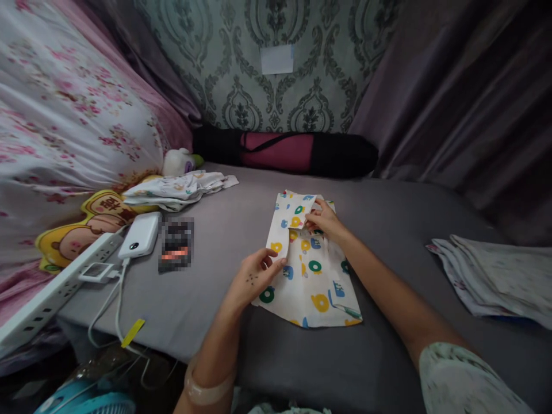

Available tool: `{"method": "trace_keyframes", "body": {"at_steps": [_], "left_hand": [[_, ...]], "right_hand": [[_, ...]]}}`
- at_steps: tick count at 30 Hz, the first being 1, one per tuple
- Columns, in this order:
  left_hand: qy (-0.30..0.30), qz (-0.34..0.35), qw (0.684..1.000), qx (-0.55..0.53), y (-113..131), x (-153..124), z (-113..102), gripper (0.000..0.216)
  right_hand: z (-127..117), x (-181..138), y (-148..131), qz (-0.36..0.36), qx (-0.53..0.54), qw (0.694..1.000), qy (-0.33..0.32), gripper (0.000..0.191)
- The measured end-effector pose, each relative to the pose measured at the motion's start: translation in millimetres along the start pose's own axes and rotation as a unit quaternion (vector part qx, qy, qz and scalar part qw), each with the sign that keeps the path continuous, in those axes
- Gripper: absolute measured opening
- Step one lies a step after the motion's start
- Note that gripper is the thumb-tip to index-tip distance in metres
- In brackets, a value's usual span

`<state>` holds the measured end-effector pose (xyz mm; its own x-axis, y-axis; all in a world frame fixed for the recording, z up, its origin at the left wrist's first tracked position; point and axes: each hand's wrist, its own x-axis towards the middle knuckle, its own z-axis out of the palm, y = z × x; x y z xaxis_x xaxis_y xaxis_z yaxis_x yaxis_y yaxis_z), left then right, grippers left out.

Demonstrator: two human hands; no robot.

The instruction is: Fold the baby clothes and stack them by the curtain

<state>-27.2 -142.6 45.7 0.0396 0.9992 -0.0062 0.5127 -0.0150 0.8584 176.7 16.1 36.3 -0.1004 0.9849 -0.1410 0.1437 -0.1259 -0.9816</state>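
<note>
A white cloth [306,287] printed with yellow, green and blue figures lies on the grey bed surface; it looks like a small garment, partly folded. My left hand [253,277] grips its left edge between thumb and fingers. Higher up, near the cloth's far right part, my right hand [326,223] pinches a folded-over flap. The tips of the right fingers are partly hidden by fabric.
Folded cloths [504,282] lie at the right, and another pile of cloths [176,190] at the left. Nearby are a white power bank [140,233], a power strip [56,290] and a pig-shaped cushion [75,236]. A long black-and-red bag [280,152] rests against the wall.
</note>
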Motion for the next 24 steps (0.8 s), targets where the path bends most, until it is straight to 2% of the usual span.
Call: {"method": "trace_keyframes", "body": {"at_steps": [4, 7, 9, 11, 14, 18, 21, 24], "left_hand": [[0.011, -0.009, 1.000, -0.018, -1.9, 2.0, 1.0, 0.043], [0.024, 0.009, 1.000, 0.010, -4.6, 2.8, 2.4, 0.037], [0.027, 0.021, 0.999, 0.040, -5.2, 2.4, 3.2, 0.031], [0.030, 0.040, 0.997, 0.066, -5.7, 1.6, 3.9, 0.027], [0.038, 0.093, 0.990, 0.096, -9.4, 0.9, 6.3, 0.020], [0.023, 0.169, 0.980, 0.104, -23.7, 2.2, 13.2, 0.020], [-0.007, 0.200, 0.973, 0.117, -35.5, 2.8, 18.0, 0.038], [-0.058, 0.173, 0.972, 0.148, -38.8, 2.3, 19.3, 0.046]], "right_hand": [[-7.9, 8.1, 10.8, 0.002, -0.093, 0.993, 0.068, 0.066], [-6.3, 16.1, 14.1, -0.062, -0.213, 0.967, 0.123, 0.053], [0.9, 19.8, 13.7, -0.119, -0.282, 0.944, 0.124, 0.048], [12.4, 22.5, 12.5, -0.171, -0.338, 0.920, 0.103, 0.047], [33.9, 28.4, 11.1, -0.230, -0.430, 0.873, 0.031, 0.049], [61.8, 47.7, 11.4, -0.217, -0.544, 0.808, -0.062, 0.056], [77.8, 67.1, 12.8, -0.208, -0.580, 0.784, -0.075, 0.061], [86.5, 81.1, 16.0, -0.194, -0.589, 0.780, -0.087, 0.064]]}}
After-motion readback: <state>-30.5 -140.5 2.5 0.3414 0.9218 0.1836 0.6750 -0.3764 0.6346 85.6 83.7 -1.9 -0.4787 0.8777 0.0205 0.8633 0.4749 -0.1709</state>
